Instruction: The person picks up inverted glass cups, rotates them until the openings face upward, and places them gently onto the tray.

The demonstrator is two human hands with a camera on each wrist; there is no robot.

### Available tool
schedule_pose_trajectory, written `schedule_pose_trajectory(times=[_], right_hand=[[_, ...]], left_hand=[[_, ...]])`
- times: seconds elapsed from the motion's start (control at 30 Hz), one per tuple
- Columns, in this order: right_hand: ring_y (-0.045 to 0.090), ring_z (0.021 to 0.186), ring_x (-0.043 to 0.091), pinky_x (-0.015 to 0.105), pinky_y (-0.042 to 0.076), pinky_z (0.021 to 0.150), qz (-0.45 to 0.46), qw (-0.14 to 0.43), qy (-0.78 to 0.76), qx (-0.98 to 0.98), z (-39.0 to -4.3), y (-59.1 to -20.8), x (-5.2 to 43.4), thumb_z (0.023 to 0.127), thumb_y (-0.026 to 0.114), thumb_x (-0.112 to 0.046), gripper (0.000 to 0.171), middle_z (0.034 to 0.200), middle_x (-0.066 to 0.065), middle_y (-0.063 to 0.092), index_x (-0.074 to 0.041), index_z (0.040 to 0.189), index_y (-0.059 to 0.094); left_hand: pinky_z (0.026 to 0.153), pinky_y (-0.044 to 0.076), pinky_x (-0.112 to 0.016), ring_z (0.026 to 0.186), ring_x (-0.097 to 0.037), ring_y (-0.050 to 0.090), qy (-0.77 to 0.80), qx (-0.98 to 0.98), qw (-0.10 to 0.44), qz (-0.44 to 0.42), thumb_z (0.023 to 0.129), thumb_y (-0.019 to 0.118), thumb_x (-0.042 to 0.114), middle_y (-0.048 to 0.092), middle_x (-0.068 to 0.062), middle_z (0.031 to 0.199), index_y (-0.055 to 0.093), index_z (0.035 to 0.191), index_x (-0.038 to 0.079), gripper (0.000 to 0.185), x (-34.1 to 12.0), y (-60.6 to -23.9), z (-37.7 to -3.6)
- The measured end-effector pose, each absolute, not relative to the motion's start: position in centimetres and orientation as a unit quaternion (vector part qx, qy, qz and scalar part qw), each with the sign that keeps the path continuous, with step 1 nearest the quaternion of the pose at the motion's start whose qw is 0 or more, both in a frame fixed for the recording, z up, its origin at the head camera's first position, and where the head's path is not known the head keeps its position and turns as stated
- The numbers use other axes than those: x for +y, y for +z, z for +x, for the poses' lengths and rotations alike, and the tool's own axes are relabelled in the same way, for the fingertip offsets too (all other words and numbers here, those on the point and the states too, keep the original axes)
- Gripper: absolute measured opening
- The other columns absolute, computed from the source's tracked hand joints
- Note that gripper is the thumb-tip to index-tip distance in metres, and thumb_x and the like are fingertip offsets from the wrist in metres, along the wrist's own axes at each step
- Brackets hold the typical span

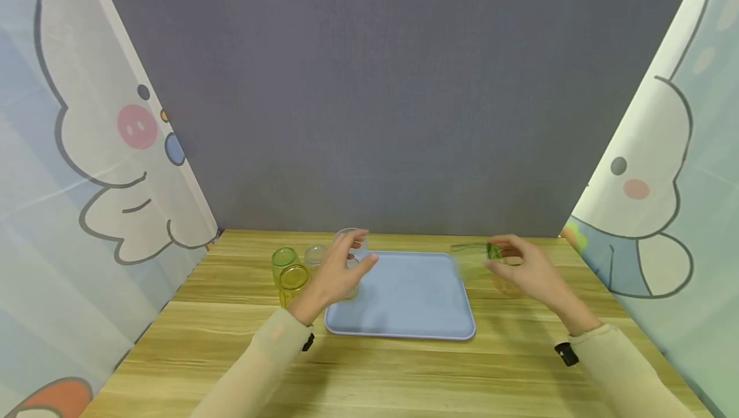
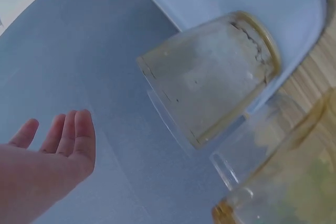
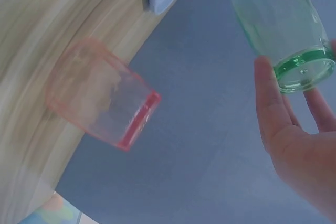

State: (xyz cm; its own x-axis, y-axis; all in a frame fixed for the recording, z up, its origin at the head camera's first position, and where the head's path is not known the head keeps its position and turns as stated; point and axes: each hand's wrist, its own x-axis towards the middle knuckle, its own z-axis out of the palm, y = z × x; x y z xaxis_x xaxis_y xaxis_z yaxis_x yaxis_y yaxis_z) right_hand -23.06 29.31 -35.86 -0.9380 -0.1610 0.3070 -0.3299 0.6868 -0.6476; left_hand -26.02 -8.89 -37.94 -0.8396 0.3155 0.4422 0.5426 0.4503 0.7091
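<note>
Head view | left hand (image 1: 335,274) fingers straight, beside clear glass (image 2: 210,77) on tray (image 1: 404,302) | right hand (image 1: 528,270) pinches green glass (image 3: 286,30)

A: What colour is the tray (image 1: 404,302)?

B: Pale blue, on a light wood-grain table (image 1: 369,373). The backdrop (image 1: 392,84) is plain grey.

A: And the glasses?

B: The glass (image 3: 286,32) in the right hand (image 1: 534,274) is clear green. One glass (image 3: 102,108) is pink-red, two (image 1: 284,258) (image 1: 293,280) are yellow-green, and one (image 2: 210,77) is clear and faintly yellowish.

A: The side walls?

B: Light blue curtains (image 1: 63,168) with white cartoon animals and pink cheeks. Both sleeves (image 1: 265,354) are beige.
</note>
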Motion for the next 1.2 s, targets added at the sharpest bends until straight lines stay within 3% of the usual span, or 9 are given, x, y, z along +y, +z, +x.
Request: schedule_pose_trajectory(times=[0.13,0.33,0.43,0.63,0.97,1.2], right_hand=[[0.061,0.115,0.042,0.047,0.053,0.089,0.131,0.114,0.399,-0.9,-23.1,-36.1,29.0,0.095,0.074,-0.027,0.052,0.13,0.023,0.061,-0.005,0.139,0.057],[0.061,0.115,0.035,0.021,0.05,0.088,0.138,0.116,0.455,-0.872,-22.9,-36.5,28.4,0.095,0.074,-0.021,0.05,0.125,0.02,0.064,-0.001,0.137,0.058],[0.06,0.115,0.025,0.016,0.048,0.089,0.142,0.119,0.476,-0.86,-22.9,-36.8,28.2,0.096,0.073,-0.02,0.048,0.126,0.019,0.064,-0.001,0.137,0.058],[0.06,0.109,0.006,0.018,0.051,0.087,0.142,0.121,0.513,-0.838,-23.1,-37.3,27.7,0.096,0.072,-0.017,0.047,0.127,0.02,0.063,0.0,0.137,0.057],[0.061,0.111,0.012,0.026,0.055,0.088,0.135,0.092,0.567,-0.808,-23.3,-37.8,25.8,0.097,0.071,-0.021,0.051,0.132,0.02,0.057,-0.002,0.141,0.053],[0.057,0.117,0.013,0.025,0.054,0.091,0.154,0.089,0.591,-0.787,-23.4,-38.3,24.7,0.098,0.07,-0.018,0.05,0.135,0.018,0.055,-0.002,0.142,0.052]], left_hand=[[0.098,0.048,-0.046,0.122,-0.035,0.052,-0.491,-0.826,0.112,-0.254,0.099,0.067,0.031,0.054,-0.011,0.134,0.051,0.145,0.01,0.053,-8.7,-37.9,-25.9],[0.099,0.047,-0.047,0.124,-0.036,0.052,-0.522,-0.811,0.102,-0.246,0.099,0.067,0.03,0.054,-0.008,0.133,0.052,0.145,0.012,0.051,-8.4,-38.0,-25.8],[0.1,0.046,-0.047,0.125,-0.036,0.051,-0.534,-0.803,0.101,-0.244,0.1,0.067,0.03,0.054,-0.007,0.134,0.052,0.145,0.013,0.05,-8.3,-38.0,-25.7],[0.1,0.046,-0.047,0.127,-0.033,0.05,-0.548,-0.797,0.092,-0.237,0.101,0.065,0.031,0.051,-0.006,0.138,0.052,0.145,0.015,0.049,-8.2,-37.9,-25.5],[0.099,0.043,-0.05,0.125,-0.032,0.051,-0.572,-0.781,0.095,-0.232,0.101,0.065,0.025,0.051,-0.012,0.137,0.052,0.145,0.012,0.047,-8.4,-38.1,-25.6],[0.1,0.044,-0.049,0.124,-0.029,0.052,-0.575,-0.779,0.093,-0.231,0.101,0.066,0.023,0.053,-0.012,0.136,0.053,0.144,0.01,0.047,-8.1,-38.3,-25.4]])
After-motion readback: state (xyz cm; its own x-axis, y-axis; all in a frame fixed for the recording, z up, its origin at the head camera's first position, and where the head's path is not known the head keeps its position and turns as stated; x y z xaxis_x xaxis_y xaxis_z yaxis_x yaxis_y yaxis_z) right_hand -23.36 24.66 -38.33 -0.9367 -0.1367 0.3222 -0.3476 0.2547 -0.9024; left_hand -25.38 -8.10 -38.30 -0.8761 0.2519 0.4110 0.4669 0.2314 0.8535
